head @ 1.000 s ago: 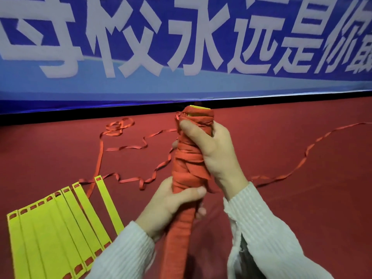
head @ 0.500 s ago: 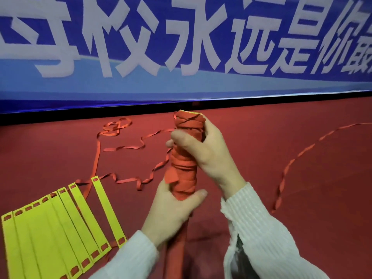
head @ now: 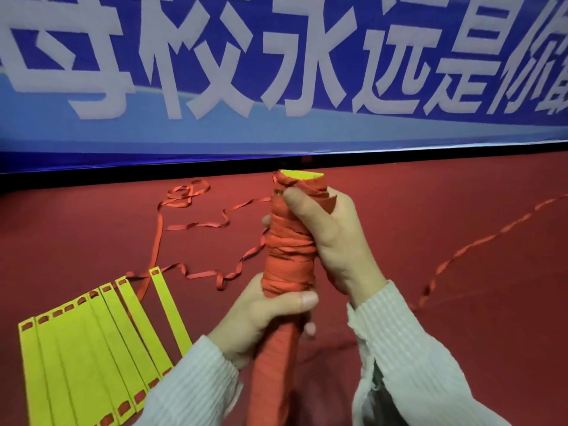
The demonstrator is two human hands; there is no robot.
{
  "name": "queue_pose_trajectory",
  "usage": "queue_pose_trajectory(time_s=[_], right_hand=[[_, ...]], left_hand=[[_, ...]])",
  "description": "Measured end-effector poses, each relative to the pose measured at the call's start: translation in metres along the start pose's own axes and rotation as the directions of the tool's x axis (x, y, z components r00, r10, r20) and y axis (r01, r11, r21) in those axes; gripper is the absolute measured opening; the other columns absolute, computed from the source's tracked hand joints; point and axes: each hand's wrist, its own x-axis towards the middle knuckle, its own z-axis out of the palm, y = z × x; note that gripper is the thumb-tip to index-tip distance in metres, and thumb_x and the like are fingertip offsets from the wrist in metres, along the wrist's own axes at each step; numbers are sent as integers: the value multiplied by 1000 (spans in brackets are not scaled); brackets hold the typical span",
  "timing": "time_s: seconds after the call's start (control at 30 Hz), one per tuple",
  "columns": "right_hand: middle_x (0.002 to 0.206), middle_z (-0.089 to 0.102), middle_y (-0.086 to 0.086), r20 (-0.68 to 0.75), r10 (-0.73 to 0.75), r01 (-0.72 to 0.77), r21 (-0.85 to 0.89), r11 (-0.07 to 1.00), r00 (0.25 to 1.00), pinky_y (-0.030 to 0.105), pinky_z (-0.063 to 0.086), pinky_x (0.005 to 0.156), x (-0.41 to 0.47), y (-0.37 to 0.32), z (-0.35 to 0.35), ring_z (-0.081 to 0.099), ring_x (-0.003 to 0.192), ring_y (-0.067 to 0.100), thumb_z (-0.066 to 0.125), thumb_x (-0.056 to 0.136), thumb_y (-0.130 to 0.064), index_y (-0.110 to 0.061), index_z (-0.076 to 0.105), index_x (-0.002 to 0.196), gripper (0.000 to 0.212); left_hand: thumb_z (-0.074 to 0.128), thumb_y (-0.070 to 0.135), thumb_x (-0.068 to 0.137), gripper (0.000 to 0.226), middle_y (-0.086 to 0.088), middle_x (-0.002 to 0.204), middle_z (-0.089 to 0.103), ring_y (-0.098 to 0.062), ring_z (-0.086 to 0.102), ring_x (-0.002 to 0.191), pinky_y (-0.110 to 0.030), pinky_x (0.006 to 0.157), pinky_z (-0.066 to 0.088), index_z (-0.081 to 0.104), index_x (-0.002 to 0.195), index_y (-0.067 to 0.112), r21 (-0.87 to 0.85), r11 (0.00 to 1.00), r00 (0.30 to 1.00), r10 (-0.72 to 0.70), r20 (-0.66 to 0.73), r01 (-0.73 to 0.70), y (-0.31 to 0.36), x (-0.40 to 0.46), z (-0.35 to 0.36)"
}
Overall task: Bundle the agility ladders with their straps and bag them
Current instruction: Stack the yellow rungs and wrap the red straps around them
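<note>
I hold a ladder bundle [head: 290, 256] upright in the middle of the view, wound round with red strap, a yellow rung end showing at its top. My right hand [head: 335, 241] grips its upper part with the thumb across the front. My left hand [head: 264, 315] grips it lower down, where the wrapping meets a smooth red sleeve or bag [head: 273, 373]. A second ladder [head: 92, 342] lies flat at lower left, its yellow rungs fanned side by side. Its red strap [head: 196, 226] trails loose over the floor behind.
The floor [head: 461, 302] is dark red carpet. Another loose red strap [head: 491, 235] runs diagonally at the right. A blue banner [head: 276, 87] with large white characters stands along the back edge, a black strip beneath it.
The bundle has risen again after a dip, and the yellow rung end shows at its top. The right-hand strap on the floor has shifted and straightened. Both hands keep their grip.
</note>
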Motion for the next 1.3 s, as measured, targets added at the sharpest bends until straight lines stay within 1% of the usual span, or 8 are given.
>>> queue_pose_trajectory(time_s=[0.13, 0.3, 0.47, 0.73, 0.87, 1.03, 1.2, 1.3], right_hand=[[79, 74, 12, -141, -67, 42, -177, 983, 988, 39, 59, 71, 5, 10, 1, 74, 75, 33, 86, 75, -49, -22, 72, 82, 31], [93, 77, 16, 204, 38, -54, 75, 996, 978, 30, 58, 66, -4, -3, -8, 74, 77, 20, 83, 60, -72, 12, 49, 131, 115], [83, 77, 10, -212, -49, 8, -189, 982, 976, 41, 58, 74, 6, 10, 7, 71, 73, 19, 83, 67, -51, -19, 72, 87, 40], [84, 73, -10, 58, -1, 10, -163, 987, 998, 31, 56, 76, 2, 6, 4, 68, 81, 10, 84, 79, -28, -29, 76, 87, 11], [94, 79, -5, -167, -121, 75, -260, 963, 978, 29, 56, 81, 6, 11, 8, 74, 86, 9, 87, 80, -26, -19, 77, 102, 25], [89, 76, 18, 197, 82, -65, -88, 994, 977, 36, 60, 76, -2, 1, -2, 73, 84, 27, 81, 69, -33, -5, 64, 103, 47], [87, 77, 14, -209, 26, -70, -204, 976, 978, 43, 60, 78, 7, 13, 4, 73, 78, 24, 87, 71, -39, -18, 72, 103, 42], [96, 77, 8, -71, 22, -33, -153, 988, 997, 41, 61, 81, 5, 13, 2, 73, 86, 27, 86, 66, -39, -27, 69, 107, 45]], left_hand=[[92, 26, 63, 43, -5, 67, 64, -21, 60, 57, -33, 56, 52, 61, 89, 13, 381, 912, 935, 260, -242, -155, -10, 6, 8], [83, 21, 57, 42, -14, 65, 50, -22, 53, 45, -26, 50, 47, 62, 87, 0, 45, 999, 990, 0, 139, -6, 2, -3, -8], [91, 27, 65, 49, -8, 86, 72, -14, 65, 73, -29, 69, 55, 65, 105, 14, 347, 918, 941, 273, -203, -191, -15, 9, 7], [81, 26, 61, 22, -13, 66, 60, -22, 57, 54, -33, 58, 50, 70, 72, 11, 31, 999, 999, 29, 38, -30, 4, -1, -13], [89, 14, 67, 51, 1, 104, 78, -15, 74, 92, -35, 85, 58, 69, 114, 15, 339, 901, 926, 341, -164, -272, -9, 13, 4], [86, 20, 61, 32, -14, 62, 58, -23, 58, 54, -32, 58, 52, 64, 76, 1, 232, 968, 995, 84, 62, -96, -2, 6, -15], [91, 43, 60, 49, 12, 78, 66, -14, 63, 72, -35, 72, 54, 63, 98, 31, 502, 855, 931, 280, -233, -131, -18, 15, -2], [85, 38, 57, 51, -5, 71, 62, -18, 59, 59, -32, 61, 50, 63, 91, 7, 429, 895, 956, 221, -194, -120, -17, 16, -12]])
